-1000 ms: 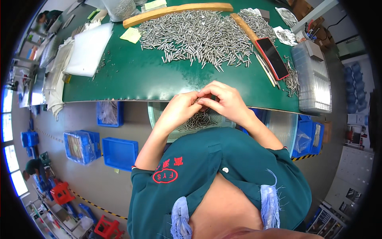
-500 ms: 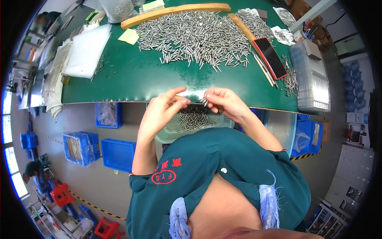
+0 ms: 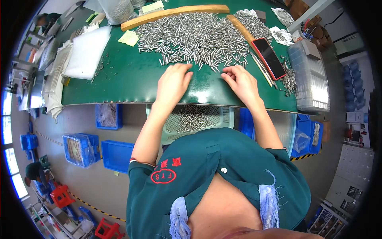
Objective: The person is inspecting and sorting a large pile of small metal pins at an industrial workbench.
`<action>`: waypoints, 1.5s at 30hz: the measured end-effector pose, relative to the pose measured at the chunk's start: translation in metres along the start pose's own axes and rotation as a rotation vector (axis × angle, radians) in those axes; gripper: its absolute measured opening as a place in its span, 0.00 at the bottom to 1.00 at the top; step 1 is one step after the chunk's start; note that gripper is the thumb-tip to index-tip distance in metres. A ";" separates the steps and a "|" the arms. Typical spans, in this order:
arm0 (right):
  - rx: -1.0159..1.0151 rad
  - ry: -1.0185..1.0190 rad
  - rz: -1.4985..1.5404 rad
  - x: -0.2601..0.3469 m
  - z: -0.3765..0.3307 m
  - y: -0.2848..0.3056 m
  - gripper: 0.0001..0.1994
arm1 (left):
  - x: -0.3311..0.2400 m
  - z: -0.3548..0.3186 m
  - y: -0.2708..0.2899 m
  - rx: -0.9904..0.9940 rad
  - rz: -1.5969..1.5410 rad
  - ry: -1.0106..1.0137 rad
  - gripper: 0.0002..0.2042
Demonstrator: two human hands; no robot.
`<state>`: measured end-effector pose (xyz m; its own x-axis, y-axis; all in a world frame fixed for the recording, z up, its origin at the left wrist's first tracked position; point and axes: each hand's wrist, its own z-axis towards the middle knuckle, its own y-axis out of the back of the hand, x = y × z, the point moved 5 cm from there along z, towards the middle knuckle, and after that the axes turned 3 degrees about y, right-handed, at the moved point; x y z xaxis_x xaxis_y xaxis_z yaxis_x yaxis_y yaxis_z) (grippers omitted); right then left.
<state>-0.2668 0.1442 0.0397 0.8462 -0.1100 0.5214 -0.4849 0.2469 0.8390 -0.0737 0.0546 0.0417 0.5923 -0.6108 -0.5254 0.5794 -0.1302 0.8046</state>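
Observation:
A wide heap of small metal pins (image 3: 195,38) lies across the far middle of the green table (image 3: 131,85). At the heap's near edge, my left hand (image 3: 174,84) reaches forward, thumb and fingers apart, with nothing seen between them. My right hand (image 3: 242,83) is over the table at the heap's near right edge, its fingers bent and thumb apart; nothing shows in it. Below the table's front edge, close to my body, a pale green plastic basket (image 3: 169,135) holds more pins (image 3: 195,119).
Two wooden bars (image 3: 175,14) border the heap. To the right are a red-edged phone (image 3: 269,58), pen-like sticks (image 3: 262,69), loose metal parts (image 3: 289,77) and clear plastic trays (image 3: 308,79). White sheets (image 3: 87,51) lie left. Blue bins (image 3: 117,155) stand on the floor.
Both hands have moved forward from above the basket to the near edge of the heap. The few pins pinched in my right hand are no longer seen there.

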 end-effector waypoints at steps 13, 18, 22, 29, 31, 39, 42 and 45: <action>0.081 0.221 -0.029 0.021 0.017 -0.025 0.11 | -0.011 0.004 -0.029 -0.028 0.164 -0.188 0.19; 0.064 0.361 0.068 0.027 0.012 -0.026 0.10 | 0.007 -0.001 -0.016 -0.041 0.159 -0.187 0.14; 0.055 0.257 0.134 0.029 0.006 -0.020 0.09 | 0.015 0.003 -0.011 -0.131 0.245 -0.224 0.11; 0.035 0.208 -0.017 0.032 0.003 -0.027 0.08 | -0.007 0.003 -0.024 -0.088 0.046 -0.171 0.07; 0.013 0.236 -0.018 0.031 0.003 -0.029 0.07 | -0.009 0.002 -0.026 -0.078 0.042 -0.143 0.07; -0.010 0.334 0.002 0.025 0.002 -0.026 0.06 | -0.005 -0.005 -0.023 -0.046 0.044 -0.248 0.09; -0.029 0.333 0.031 0.031 0.003 -0.025 0.07 | -0.004 -0.015 -0.019 -0.027 0.046 -0.239 0.10; 0.011 0.383 -0.043 0.037 0.004 -0.033 0.07 | -0.008 -0.025 -0.017 -0.045 0.035 -0.208 0.10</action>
<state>-0.2211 0.1279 0.0322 0.8859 0.2484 0.3917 -0.4480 0.2398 0.8613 -0.0746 0.0813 0.0254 0.4866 -0.7632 -0.4252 0.5881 -0.0738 0.8054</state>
